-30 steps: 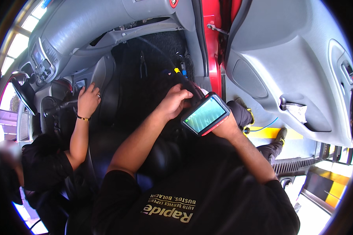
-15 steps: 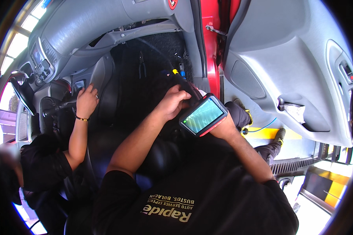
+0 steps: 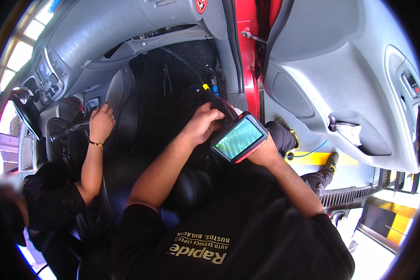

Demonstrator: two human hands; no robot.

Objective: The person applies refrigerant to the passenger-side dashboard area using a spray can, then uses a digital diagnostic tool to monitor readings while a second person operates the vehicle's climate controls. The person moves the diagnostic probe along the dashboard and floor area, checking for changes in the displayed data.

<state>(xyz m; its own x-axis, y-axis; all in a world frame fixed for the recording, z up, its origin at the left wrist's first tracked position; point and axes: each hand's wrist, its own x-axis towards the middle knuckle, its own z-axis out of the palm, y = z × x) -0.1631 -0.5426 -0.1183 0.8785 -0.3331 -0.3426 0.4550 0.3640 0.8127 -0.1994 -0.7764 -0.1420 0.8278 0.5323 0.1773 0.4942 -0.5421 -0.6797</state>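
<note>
Between my hands is a handheld inspection camera (image 3: 239,138) with a lit, greenish screen and a red-and-black case. Its dark handle points away from me and ends in a yellow collar, from which a thin dark cable (image 3: 178,57) runs up under the dashboard. My left hand (image 3: 201,123) is closed at the handle, thumb on top, its other fingers partly hidden. Behind the screen, my right hand (image 3: 265,151) grips the case from the right; most of its fingers are out of sight.
Pliers (image 3: 166,79) and a blue-handled tool (image 3: 213,84) lie on the dark footwell floor. The grey door (image 3: 331,79) stands open at right, a packet (image 3: 347,133) in its pocket. At left, another person's hand (image 3: 101,123) is near the gear lever. The grey dashboard (image 3: 107,37) spans the far side.
The view has shifted slightly, and the inspection camera's screen sits a little further left in the picture. Both my hands keep the same hold.
</note>
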